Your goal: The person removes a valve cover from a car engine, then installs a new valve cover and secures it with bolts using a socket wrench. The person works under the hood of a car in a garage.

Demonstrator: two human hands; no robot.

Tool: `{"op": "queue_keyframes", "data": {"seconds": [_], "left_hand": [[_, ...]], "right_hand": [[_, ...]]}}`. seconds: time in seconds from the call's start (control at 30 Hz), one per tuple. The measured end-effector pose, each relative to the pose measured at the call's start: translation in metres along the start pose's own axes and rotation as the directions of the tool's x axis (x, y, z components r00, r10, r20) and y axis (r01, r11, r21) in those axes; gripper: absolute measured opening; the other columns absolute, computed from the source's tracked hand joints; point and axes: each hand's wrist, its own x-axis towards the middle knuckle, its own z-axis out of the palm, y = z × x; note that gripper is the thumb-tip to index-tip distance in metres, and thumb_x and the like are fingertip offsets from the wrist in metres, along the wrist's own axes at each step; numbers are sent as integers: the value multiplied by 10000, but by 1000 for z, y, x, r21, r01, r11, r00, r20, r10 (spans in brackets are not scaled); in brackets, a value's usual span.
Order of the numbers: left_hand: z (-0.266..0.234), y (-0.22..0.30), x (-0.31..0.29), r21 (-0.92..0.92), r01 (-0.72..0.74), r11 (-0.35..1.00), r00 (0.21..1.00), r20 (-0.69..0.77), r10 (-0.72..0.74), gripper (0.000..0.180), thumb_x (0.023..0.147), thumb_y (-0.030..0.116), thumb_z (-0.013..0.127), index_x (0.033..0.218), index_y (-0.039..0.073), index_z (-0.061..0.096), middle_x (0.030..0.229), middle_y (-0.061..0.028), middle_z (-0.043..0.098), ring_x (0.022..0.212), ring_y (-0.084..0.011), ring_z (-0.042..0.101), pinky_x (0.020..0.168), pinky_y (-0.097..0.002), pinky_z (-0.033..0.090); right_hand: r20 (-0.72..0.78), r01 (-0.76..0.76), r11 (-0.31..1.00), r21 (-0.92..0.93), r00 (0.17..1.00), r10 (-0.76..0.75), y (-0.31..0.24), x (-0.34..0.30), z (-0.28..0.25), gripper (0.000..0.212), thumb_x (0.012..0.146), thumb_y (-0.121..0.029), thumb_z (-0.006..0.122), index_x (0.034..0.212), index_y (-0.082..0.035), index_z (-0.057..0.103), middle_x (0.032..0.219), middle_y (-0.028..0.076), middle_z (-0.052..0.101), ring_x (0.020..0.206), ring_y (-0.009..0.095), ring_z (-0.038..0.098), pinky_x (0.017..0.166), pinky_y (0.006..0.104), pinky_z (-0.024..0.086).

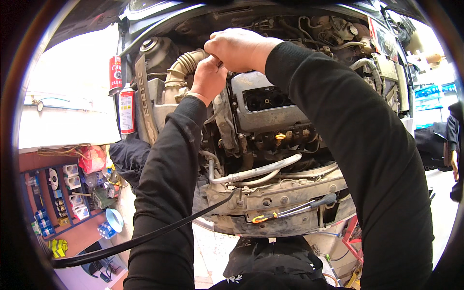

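Both my hands are raised over the far left part of an open car engine bay, pressed close together. My left hand [210, 76] is closed, its fingers curled beside the end of a ribbed beige air intake hose [186, 63]. Above and against it, my right hand [238, 49] is also closed, bent at the wrist. Whatever sits between the fingers is hidden by the hands themselves. To the right of them lies the grey engine cover [275, 118] with a dark opening in it. Lower down shows a yellow dipstick handle [280, 137].
Two red spray cans [126, 109] stand along the left fender, near a black cloth [129, 157]. Tools with orange and dark handles [292, 209] lie on the front crossmember [232, 212]. A metal pipe [261, 170] crosses the bay's front. A black strip [145, 238] extends over my left forearm.
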Motion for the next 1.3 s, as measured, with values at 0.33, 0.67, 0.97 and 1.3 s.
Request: {"op": "queue_keyframes", "data": {"seconds": [0.33,0.67,0.97,1.3], "left_hand": [[-5,10,1,122,-73,990,997,-4,74,277,986,196,846,1163,-1,761,1007,-179,814,984,-362,799,921,-404,615],[-2,9,-1,121,19,992,999,30,-23,205,1013,105,782,1170,-14,725,1082,-169,831,1040,-313,798,947,-389,599],[1,14,0,308,43,950,997,-78,-20,179,955,208,883,1007,70,782,969,-117,833,914,-346,803,871,-429,629],[-5,10,0,313,27,949,999,18,-34,326,914,276,896,1114,37,798,973,-145,821,932,-333,802,883,-420,636]], "right_hand": [[-70,34,999,21,997,-32,-1,0,4,233,932,-89,826,1157,-36,807,1105,202,839,1095,375,818,968,466,646],[-72,29,999,18,997,-28,0,-5,5,354,940,-88,829,1288,-68,769,1154,192,844,1100,373,830,947,463,657],[-41,-73,997,34,996,74,6,-4,9,269,938,-180,886,1194,-110,837,1195,205,852,1084,323,846,946,440,663],[-109,-57,993,103,992,68,10,-7,21,309,991,-204,840,1244,-34,795,1091,212,846,1031,372,833,938,449,659]]}}
